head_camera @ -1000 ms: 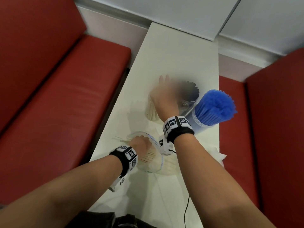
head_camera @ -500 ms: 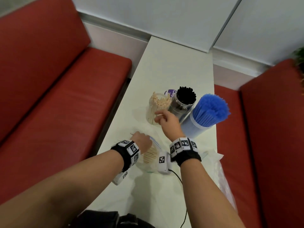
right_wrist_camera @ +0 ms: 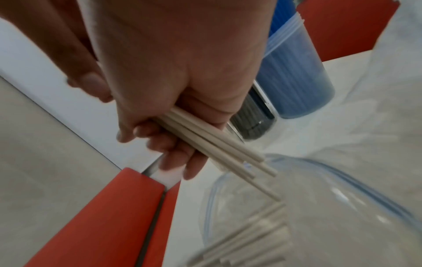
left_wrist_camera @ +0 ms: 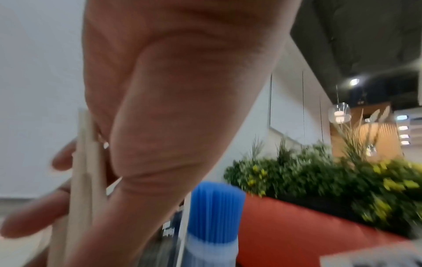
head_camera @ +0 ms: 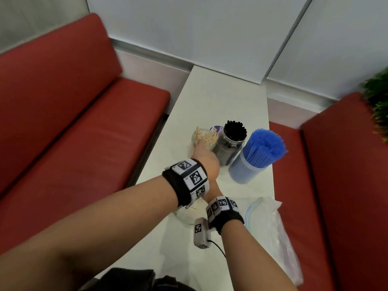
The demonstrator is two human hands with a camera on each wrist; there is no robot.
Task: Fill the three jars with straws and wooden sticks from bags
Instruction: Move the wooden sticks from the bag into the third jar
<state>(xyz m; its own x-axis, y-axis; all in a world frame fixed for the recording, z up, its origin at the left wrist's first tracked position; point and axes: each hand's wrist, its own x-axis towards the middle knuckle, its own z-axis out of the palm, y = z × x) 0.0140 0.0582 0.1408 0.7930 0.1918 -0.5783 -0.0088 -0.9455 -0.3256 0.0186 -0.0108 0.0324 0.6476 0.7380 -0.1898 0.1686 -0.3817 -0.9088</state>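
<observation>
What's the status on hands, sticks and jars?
Left hand at the stick jar, holding wooden sticks. Right hand grips a bundle of sticks over the open bag. Black-straw jar and blue-straw jar full. Nothing blocking.

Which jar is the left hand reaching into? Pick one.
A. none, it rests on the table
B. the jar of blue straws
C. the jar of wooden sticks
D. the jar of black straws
C: in the head view the left hand extends to the jar of wooden sticks, and its wrist view shows sticks held in its fingers.
</observation>
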